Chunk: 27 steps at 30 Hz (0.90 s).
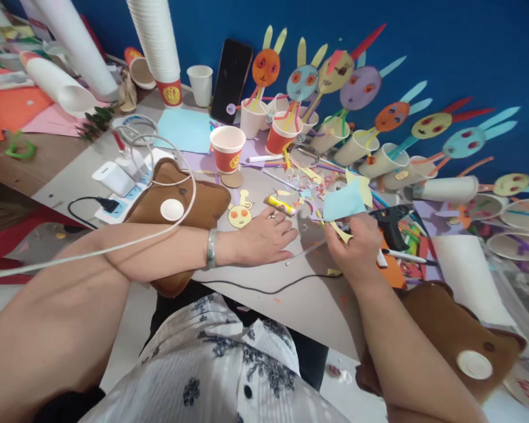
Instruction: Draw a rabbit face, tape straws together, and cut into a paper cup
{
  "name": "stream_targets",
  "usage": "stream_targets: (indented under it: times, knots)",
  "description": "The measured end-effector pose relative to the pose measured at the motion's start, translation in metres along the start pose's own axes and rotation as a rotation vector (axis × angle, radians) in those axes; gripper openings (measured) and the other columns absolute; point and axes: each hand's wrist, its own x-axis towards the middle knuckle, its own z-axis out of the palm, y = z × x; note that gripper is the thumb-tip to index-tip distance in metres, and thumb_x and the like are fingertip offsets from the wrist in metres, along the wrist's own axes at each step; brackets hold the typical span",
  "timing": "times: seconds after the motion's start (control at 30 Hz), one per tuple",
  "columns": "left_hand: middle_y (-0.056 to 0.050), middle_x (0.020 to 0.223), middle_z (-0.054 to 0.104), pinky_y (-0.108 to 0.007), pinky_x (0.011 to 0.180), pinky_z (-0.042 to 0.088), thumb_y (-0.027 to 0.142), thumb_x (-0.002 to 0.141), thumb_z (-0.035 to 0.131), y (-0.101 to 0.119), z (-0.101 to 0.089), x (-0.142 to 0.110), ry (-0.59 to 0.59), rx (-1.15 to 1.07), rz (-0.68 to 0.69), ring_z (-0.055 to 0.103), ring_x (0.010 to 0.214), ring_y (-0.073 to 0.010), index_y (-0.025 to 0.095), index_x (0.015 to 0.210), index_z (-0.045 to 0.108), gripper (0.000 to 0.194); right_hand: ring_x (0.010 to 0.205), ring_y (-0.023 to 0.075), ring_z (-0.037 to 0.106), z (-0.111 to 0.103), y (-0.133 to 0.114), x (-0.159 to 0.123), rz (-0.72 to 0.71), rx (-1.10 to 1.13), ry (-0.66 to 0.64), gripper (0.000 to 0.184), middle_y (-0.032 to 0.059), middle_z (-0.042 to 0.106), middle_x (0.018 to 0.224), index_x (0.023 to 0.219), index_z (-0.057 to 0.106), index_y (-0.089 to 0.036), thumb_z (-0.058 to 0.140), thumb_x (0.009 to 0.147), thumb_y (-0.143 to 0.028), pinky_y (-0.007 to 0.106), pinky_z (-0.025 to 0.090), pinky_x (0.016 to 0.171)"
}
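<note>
My left hand lies on the table with its fingers stretched out. Just beyond its fingertips is a small yellow tube with a red band. A cream paper rabbit face with orange eyes and ears rests to the left of that hand. My right hand is closed on pieces of coloured paper; a light blue piece stands up from the fingers, with pale yellow paper beside it. Near the right hand lies a black glue gun, partly hidden.
Paper cups with rabbit figures line the blue wall. A red paper cup, a phone and a tall cup stack stand at the back. A power strip with looping white cable sits left; brown cushions flank the workspace.
</note>
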Motion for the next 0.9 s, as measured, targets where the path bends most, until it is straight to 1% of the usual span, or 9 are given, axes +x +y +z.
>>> stream_targets:
  times: [0.1, 0.13, 0.2, 0.3, 0.4, 0.6, 0.67, 0.77, 0.9]
  knots:
    - [-0.017, 0.123, 0.071, -0.043, 0.098, 0.047, 0.048, 0.104, 0.05, 0.004, -0.009, 0.0, -0.013, -0.454, -0.086, 0.065, 0.115, -0.028, 0.01, 0.132, 0.061, 0.049, 0.074, 0.0259, 0.059, 0.0, -0.002, 0.0, -0.216, -0.007, 0.076, 0.018, 0.0058, 0.059, 0.072, 0.076, 0.05, -0.026, 0.062, 0.089, -0.031, 0.042, 0.047, 0.071]
    - [-0.014, 0.118, 0.072, -0.037, 0.091, 0.049, 0.051, 0.103, 0.051, 0.004, -0.012, 0.0, -0.031, -0.652, -0.122, 0.067, 0.107, -0.024, 0.011, 0.132, 0.06, 0.05, 0.076, 0.026, 0.06, -0.002, -0.005, 0.001, -0.287, -0.018, 0.082, 0.017, 0.0065, 0.062, 0.074, 0.078, 0.052, -0.025, 0.062, 0.09, -0.031, 0.043, 0.047, 0.073]
    - [-0.007, 0.093, 0.072, -0.03, 0.073, 0.049, 0.06, 0.1, 0.052, 0.004, -0.019, 0.002, -0.076, -0.986, -0.254, 0.066, 0.081, -0.0172, 0.012, 0.126, 0.061, 0.055, 0.081, 0.0261, 0.063, -0.008, -0.013, 0.003, -0.414, -0.047, 0.066, 0.016, 0.0079, 0.067, 0.08, 0.08, 0.056, -0.025, 0.063, 0.092, -0.032, 0.043, 0.049, 0.076]
    - [0.004, 0.064, 0.056, -0.026, 0.055, 0.041, 0.069, 0.096, 0.05, 0.001, -0.027, 0.005, -0.144, -1.244, -0.452, 0.052, 0.055, -0.0114, 0.015, 0.104, 0.062, 0.057, 0.089, 0.0235, 0.066, -0.018, -0.028, 0.007, -0.566, -0.074, 0.03, 0.01, 0.0076, 0.074, 0.091, 0.085, 0.061, -0.024, 0.067, 0.093, -0.027, 0.042, 0.052, 0.084]
    - [0.006, 0.055, 0.047, -0.025, 0.049, 0.035, 0.073, 0.093, 0.05, -0.002, -0.03, 0.007, -0.194, -1.291, -0.518, 0.044, 0.048, -0.0097, 0.017, 0.084, 0.057, 0.057, 0.098, 0.0238, 0.067, -0.024, -0.038, 0.009, -0.67, -0.053, 0.016, 0.01, 0.0093, 0.076, 0.097, 0.092, 0.061, -0.022, 0.069, 0.091, -0.016, 0.042, 0.053, 0.09]
    - [0.006, 0.062, 0.053, -0.022, 0.055, 0.036, 0.065, 0.084, 0.069, -0.003, -0.026, 0.007, -0.142, -1.29, -0.364, 0.045, 0.057, -0.0075, 0.018, 0.078, 0.058, 0.049, 0.103, 0.025, 0.068, -0.02, -0.042, 0.005, -0.69, -0.014, -0.06, 0.016, 0.0124, 0.076, 0.108, 0.1, 0.06, -0.02, 0.065, 0.091, -0.007, 0.044, 0.053, 0.094]
    - [0.005, 0.056, 0.051, -0.023, 0.051, 0.035, 0.059, 0.091, 0.062, -0.001, -0.024, 0.008, -0.212, -1.302, -0.458, 0.044, 0.051, -0.0074, 0.018, 0.069, 0.054, 0.047, 0.103, 0.0241, 0.068, -0.02, -0.044, 0.005, -0.688, -0.019, -0.064, 0.016, 0.0109, 0.077, 0.107, 0.099, 0.06, -0.021, 0.066, 0.092, -0.008, 0.043, 0.053, 0.095]
    - [0.003, 0.05, 0.05, -0.023, 0.045, 0.034, 0.04, 0.098, 0.046, 0.003, -0.022, 0.011, -0.296, -1.356, -0.659, 0.041, 0.041, -0.0073, 0.018, 0.061, 0.052, 0.043, 0.098, 0.023, 0.069, -0.021, -0.047, 0.007, -0.658, -0.018, -0.064, 0.018, 0.0087, 0.078, 0.105, 0.098, 0.061, -0.021, 0.072, 0.089, -0.01, 0.042, 0.052, 0.096]
    - [0.003, 0.049, 0.053, -0.021, 0.042, 0.032, 0.031, 0.095, 0.047, 0.003, -0.02, 0.013, -0.272, -1.389, -0.705, 0.042, 0.039, -0.007, 0.017, 0.063, 0.055, 0.036, 0.094, 0.0232, 0.07, -0.022, -0.048, 0.008, -0.594, 0.084, -0.082, 0.016, 0.0082, 0.078, 0.102, 0.102, 0.061, -0.021, 0.071, 0.091, -0.015, 0.044, 0.052, 0.095]
